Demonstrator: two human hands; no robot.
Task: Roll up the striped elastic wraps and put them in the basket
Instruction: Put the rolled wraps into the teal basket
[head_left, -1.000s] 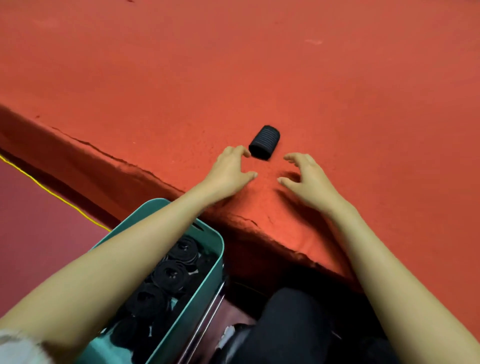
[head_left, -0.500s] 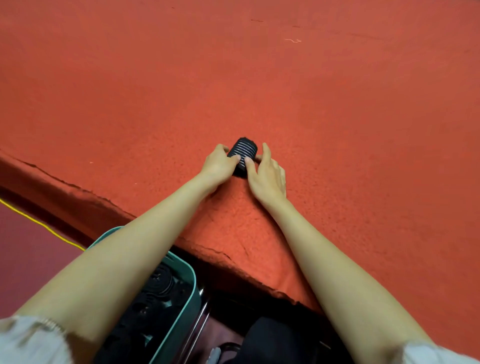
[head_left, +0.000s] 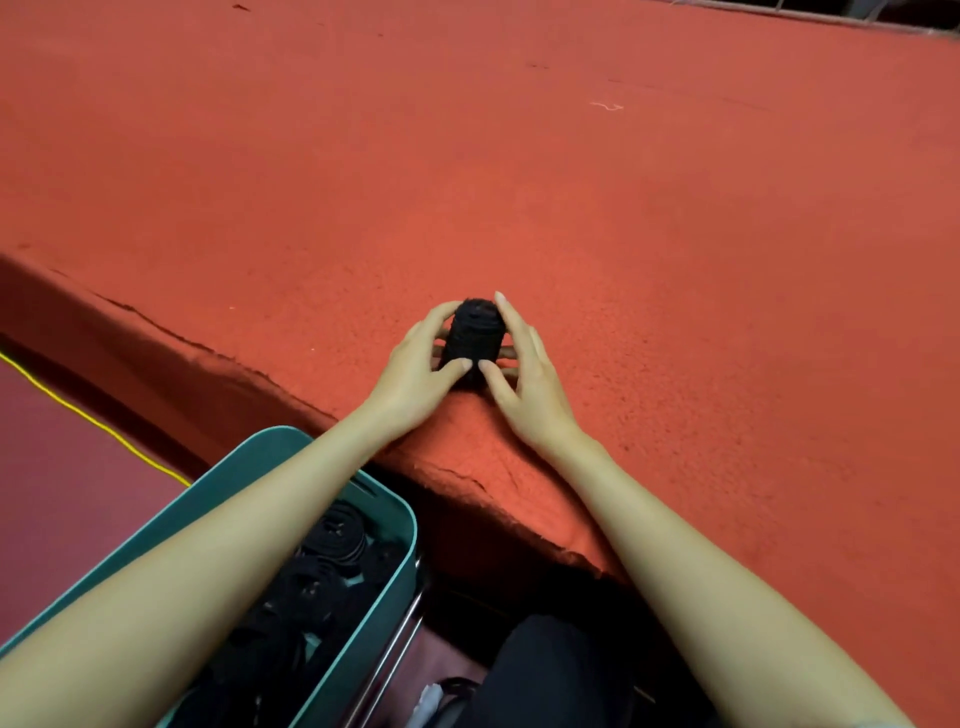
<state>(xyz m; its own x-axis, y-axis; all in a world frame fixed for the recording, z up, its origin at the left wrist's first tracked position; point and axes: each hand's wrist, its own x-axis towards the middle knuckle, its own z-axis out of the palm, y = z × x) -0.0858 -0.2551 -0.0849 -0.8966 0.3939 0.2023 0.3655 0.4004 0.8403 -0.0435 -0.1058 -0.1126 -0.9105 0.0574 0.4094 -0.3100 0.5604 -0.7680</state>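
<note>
**Both hands clasp the roll**

The teal basket (head_left: 371, 623), lower left below the table edge, holds black rolls (head_left: 335, 538). The left hand (head_left: 410, 376) curls round the dark roll (head_left: 474, 332), upright near the edge of the red table (head_left: 649, 234). The right hand (head_left: 530, 387) grips its other side, and the thumbs nearly meet in front.
</note>
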